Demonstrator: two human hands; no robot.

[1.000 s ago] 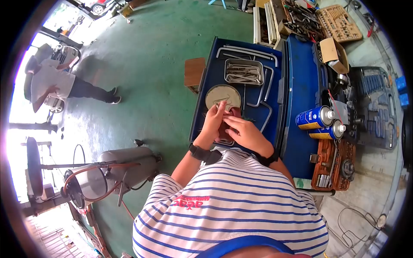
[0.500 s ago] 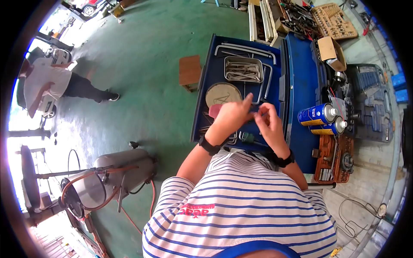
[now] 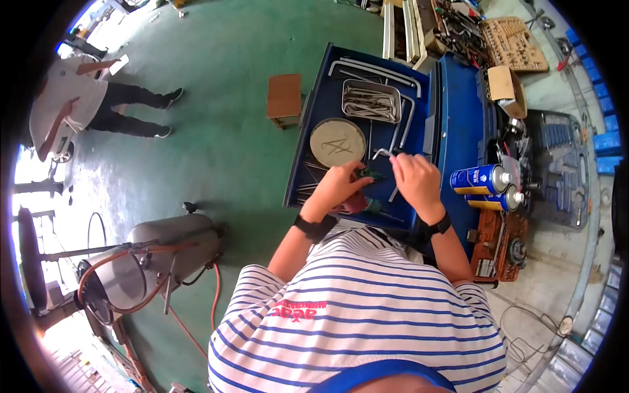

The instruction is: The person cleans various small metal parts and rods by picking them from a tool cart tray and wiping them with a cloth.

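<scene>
Over the open blue drawer (image 3: 305, 139), my left hand (image 3: 329, 191) is closed round a reddish cloth (image 3: 356, 203). A small dark green item (image 3: 371, 175) shows at its fingertips; whether it is gripped is unclear. My right hand (image 3: 419, 183) pinches a short bent metal hex key (image 3: 381, 153), its angled end pointing left. Just beyond my left hand is a round lid (image 3: 321, 141) with thin keys crossed on it. Farther off, a metal tray (image 3: 399, 107) holds several hex keys, with large L-shaped keys (image 3: 373, 71) around it.
Blue spray cans (image 3: 478, 178), an orange tool case (image 3: 488, 245) and an open cardboard box (image 3: 503, 84) are at the right. A brown stool (image 3: 284, 96) stands left of the drawer. Another person (image 3: 75, 101) stands at the far left, near a grey tank (image 3: 177, 245).
My hands have moved apart. The hex key now shows in my right hand, and the cloth in my left has shifted nearer my body. The other person's legs have spread.
</scene>
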